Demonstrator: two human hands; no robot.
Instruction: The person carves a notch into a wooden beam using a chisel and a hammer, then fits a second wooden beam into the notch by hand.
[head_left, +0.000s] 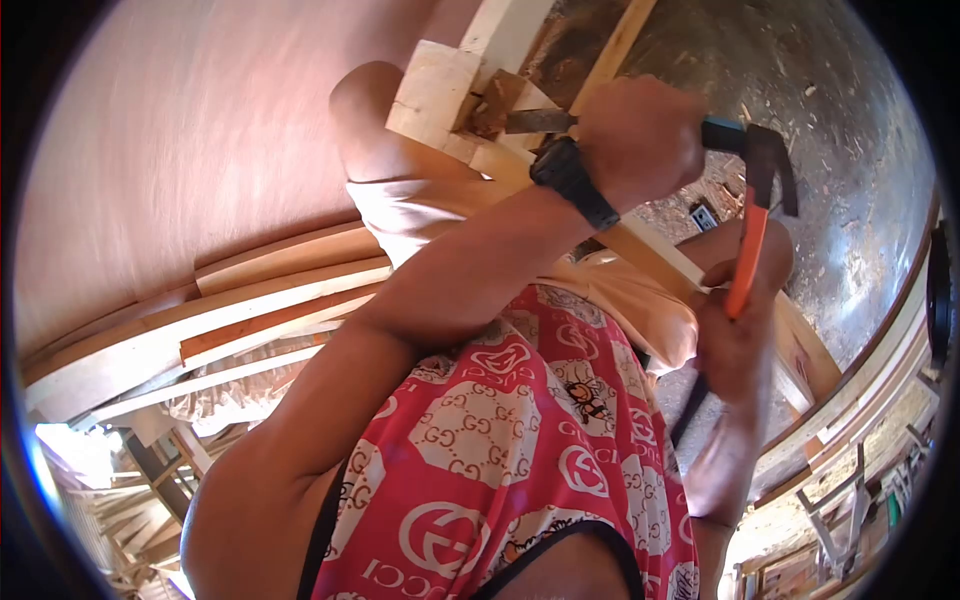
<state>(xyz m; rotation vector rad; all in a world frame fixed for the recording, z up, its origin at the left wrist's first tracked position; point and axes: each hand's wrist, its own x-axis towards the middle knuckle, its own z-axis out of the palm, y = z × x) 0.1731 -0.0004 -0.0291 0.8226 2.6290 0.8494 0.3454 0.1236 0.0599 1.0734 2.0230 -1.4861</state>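
— In a wood workshop, looking down at our own lap, what do we see first?

— Our left hand (640, 140), at the top centre, fingers clenched around a chisel (535, 121). Its steel blade points left into a pale wooden block (435, 95). The handle's blue-green end sticks out on the hand's right side.

— And the other hand?

— Our right hand (735, 340), lower right, is closed in a fist on the orange handle of a hammer (750, 240). The dark head is up, just beside the chisel's butt. We cannot tell whether they touch.

— Any writing?

— Yes. Our red shirt (520, 450) carries "GUCCI" near the bottom edge, repeated "GG" monograms and a printed bee. The black watch (573, 180) on our left wrist shows no readable face.

— What surrounds us?

— A long pale batten (650, 250) runs across our knees under the left wrist. A pinkish plywood sheet (180, 150) fills the left, and a floor (860, 130) with scattered wood chips lies at the upper right.
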